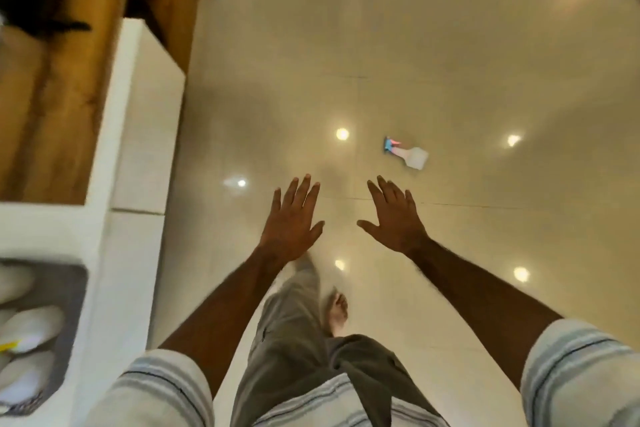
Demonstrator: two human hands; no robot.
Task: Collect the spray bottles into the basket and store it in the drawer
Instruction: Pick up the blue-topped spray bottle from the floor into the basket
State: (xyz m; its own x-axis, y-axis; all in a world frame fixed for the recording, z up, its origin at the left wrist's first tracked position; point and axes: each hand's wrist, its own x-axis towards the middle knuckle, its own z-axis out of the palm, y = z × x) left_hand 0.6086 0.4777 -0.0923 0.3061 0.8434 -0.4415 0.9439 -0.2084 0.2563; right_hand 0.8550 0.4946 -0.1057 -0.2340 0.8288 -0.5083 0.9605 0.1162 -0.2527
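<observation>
While no bottle is yet held, the scene is read from nine o'clock across to three. At eight o'clock a grey basket [74, 291] is seen set into a white cabinet [138, 135], with several pale bottle shapes [33, 324] lying in it; blur prevents a count. Above it, at ten o'clock, a wooden surface [52, 107] is visible.

At the centre both arms are stretched forward. The left hand [292, 224] is held flat with its fingers spread and nothing in its grip. Just beside it, apart from it, the right hand [394, 222] is likewise splayed and empty. A bare foot [337, 314] is seen below them on the glossy floor [467, 62].

At about two o'clock from the hands, well apart from them, one spray bottle [408, 154] lies on its side on the floor. Its body is pale and translucent, flat-sided, widening toward the base; its neck narrows to a trigger head in blue and pink, which points toward nine o'clock.

The step in hand is judged to be the approach to this bottle. It is best done by closing the gap first, then lowering the right hand, which is nearer, over the flat body rather than the trigger, so that nothing is sprayed. The smooth plastic is likely to slide on polished tile, so a firm wrap round the waist is advised before lifting.
</observation>
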